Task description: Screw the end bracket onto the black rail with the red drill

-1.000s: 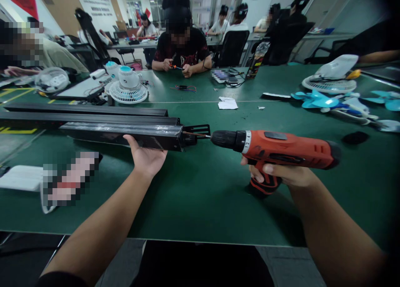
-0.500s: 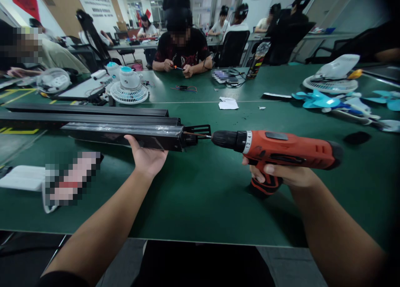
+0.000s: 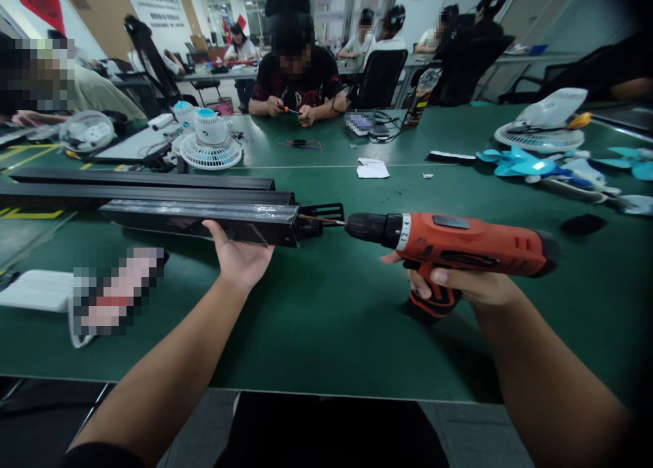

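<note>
- Head view: red drill (image 3: 474,240) was gripped by right hand (image 3: 474,288), fingers curled, forefinger extended.
- Black bar (image 3: 255,228), left of drill, was touched by left hand (image 3: 242,264); thumb spread, other fingers hidden, grip unclear.

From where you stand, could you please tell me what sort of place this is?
Probably a shared assembly or repair workshop: the right hand holds a red power drill, turquoise fan blades lie on the green table, and a person sits working opposite.
</note>
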The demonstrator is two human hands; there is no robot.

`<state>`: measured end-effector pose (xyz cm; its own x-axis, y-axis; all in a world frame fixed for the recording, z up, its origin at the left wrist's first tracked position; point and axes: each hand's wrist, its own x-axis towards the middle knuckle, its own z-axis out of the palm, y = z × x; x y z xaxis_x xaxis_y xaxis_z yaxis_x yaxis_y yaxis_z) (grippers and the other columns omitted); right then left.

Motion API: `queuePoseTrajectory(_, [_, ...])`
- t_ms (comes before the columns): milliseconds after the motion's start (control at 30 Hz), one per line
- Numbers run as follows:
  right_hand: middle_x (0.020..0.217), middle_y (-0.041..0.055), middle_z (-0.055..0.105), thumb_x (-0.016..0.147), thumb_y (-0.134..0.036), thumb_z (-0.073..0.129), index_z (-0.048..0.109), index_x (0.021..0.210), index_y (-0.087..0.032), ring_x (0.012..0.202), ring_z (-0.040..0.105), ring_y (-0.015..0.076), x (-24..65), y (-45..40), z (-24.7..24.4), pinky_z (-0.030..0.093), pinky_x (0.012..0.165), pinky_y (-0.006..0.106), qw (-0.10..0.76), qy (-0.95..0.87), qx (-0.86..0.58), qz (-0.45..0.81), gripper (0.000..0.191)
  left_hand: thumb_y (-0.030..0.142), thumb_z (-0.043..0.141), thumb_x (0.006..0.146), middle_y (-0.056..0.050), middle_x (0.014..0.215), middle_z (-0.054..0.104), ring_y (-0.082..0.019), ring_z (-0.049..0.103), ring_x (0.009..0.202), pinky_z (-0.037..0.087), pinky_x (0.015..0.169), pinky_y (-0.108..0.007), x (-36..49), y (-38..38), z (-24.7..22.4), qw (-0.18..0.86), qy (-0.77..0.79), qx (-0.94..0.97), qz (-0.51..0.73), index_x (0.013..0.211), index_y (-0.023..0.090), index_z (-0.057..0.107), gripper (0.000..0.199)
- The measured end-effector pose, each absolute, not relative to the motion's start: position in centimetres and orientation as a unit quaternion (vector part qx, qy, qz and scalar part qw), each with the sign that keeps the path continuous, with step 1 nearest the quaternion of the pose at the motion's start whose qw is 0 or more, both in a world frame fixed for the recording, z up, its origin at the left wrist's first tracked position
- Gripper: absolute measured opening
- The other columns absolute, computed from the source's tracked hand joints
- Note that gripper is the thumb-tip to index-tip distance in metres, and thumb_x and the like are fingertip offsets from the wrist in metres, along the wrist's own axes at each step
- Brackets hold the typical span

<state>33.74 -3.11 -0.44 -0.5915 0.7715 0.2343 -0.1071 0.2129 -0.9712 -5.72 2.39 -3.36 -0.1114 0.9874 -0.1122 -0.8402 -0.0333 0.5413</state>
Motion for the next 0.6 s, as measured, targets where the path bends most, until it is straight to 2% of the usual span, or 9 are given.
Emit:
queuePoseTrajectory(233, [0.081,0.0056,0.082,0.107,-0.041,0.087,0.085,0.137,-0.018,0.06,0.074,0.0186,33.4,-3.15,-0.24,0.068,0.055,0.03,0.393,-0.687,-0.239,0.563,0.038,0.097,0.05,0.102,-0.008,0.152,0.083,-0.036,0.071,0.153,0.062,0.118,-0.046,-6.61,2.84,-4.12,0.675,0.222,0.152,0.687,0.166,0.035,0.067,0.09])
queuePoseTrajectory(400, [0.099,0.0102,0.088,0.106,-0.04,0.088,0.087,0.133,-0.02,0.059,0.075,0.0156,33.11,-3.04,-0.28,0.067,0.054,0.028,0.409,-0.693,-0.224,0.55,0.033,0.099,0.046,0.102,-0.009,0.153,0.083,-0.035,0.069,0.155,0.062,0.119,-0.045,-6.12,2.58,-3.5,0.66,0.248,0.144,0.694,0.167,0.033,0.066,0.095])
queuePoseTrajectory(600, [0.083,0.0076,0.085,0.105,-0.047,0.09,0.089,0.126,-0.019,0.055,0.074,0.0167,33.03,-3.17,-0.06,0.068,0.053,0.028,0.4,-0.693,-0.246,0.547,0.035,0.097,0.049,0.103,-0.01,0.155,0.081,-0.036,0.071,0.153,0.063,0.117,-0.046,-5.95,2.55,-3.39,0.661,0.238,0.131,0.7,0.166,0.032,0.066,0.092])
